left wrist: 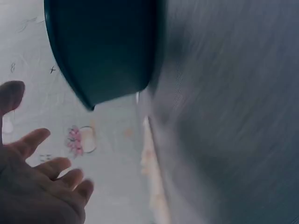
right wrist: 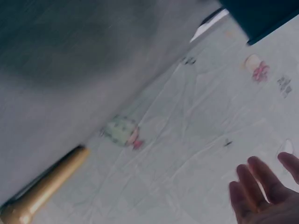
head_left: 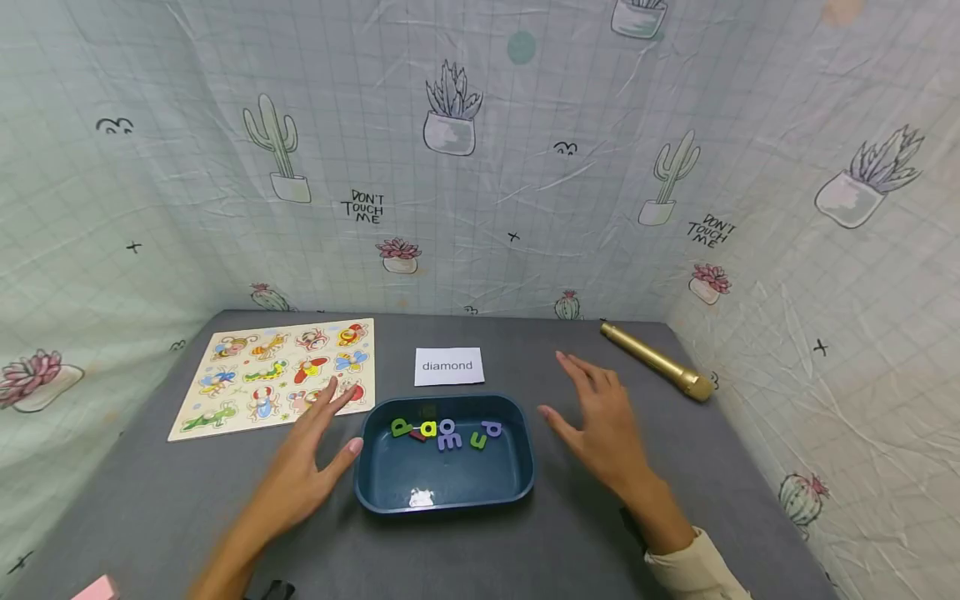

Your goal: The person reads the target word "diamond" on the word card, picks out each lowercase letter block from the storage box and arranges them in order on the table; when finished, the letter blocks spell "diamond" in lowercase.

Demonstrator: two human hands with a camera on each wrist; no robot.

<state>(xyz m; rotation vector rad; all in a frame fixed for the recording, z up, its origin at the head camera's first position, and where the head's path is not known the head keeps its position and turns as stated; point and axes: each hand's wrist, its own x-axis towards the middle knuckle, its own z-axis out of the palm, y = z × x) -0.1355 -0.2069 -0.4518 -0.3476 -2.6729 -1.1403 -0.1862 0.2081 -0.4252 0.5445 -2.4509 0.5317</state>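
Observation:
A dark blue tray stands on the grey table, holding several small coloured letters, among them a green letter, a yellow "a" and a purple "m". Behind it lies a white card printed "diamond". My left hand is spread beside the tray's left side, thumb close to its rim, holding nothing. To the tray's right, my right hand hovers with fingers extended, apart from the tray and holding nothing. Both wrist views show loose, empty fingers with a corner of the tray nearby.
An insect puzzle board lies at the back left, partly behind the left hand's fingers. A gold microphone-shaped stick lies at the back right. A pink block shows at the front left edge. Patterned cloth surrounds the table.

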